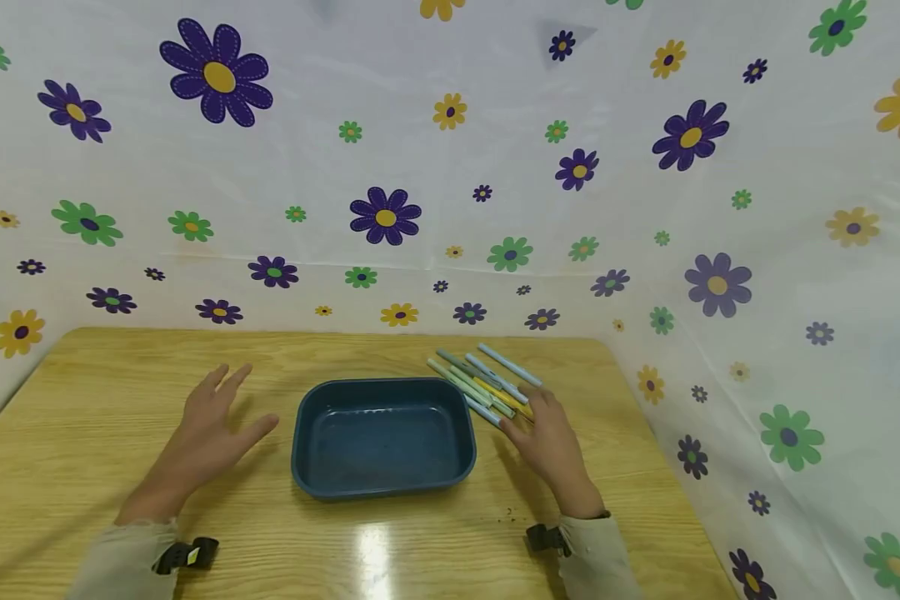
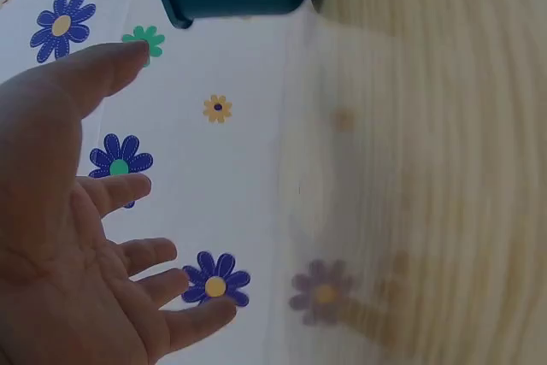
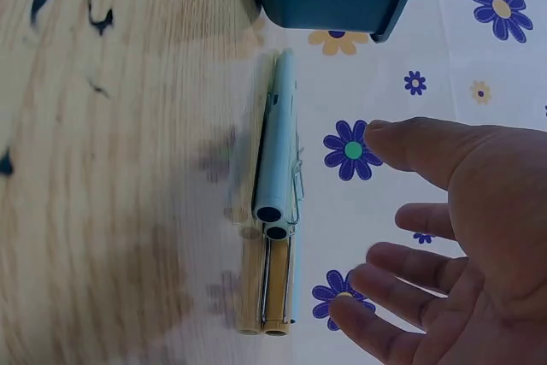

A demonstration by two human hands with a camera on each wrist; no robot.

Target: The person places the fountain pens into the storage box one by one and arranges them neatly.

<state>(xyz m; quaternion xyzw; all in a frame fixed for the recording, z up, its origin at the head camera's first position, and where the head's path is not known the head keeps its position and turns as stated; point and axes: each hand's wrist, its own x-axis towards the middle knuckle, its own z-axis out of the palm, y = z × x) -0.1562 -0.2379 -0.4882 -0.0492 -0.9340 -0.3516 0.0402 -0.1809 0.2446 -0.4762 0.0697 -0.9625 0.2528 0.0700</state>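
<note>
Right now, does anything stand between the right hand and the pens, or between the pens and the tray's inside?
Nothing visible stands between the right hand and the pens. Only the raised right wall of the tray stands between them and its inside.

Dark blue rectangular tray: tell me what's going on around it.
A person's bare left hand and bare right hand are on either side of the dark blue rectangular tray on a wood-grain table. Neither grips anything. The right is beside slim blue, green and yellow pens, which lie loosely bunched outside the tray.
</note>
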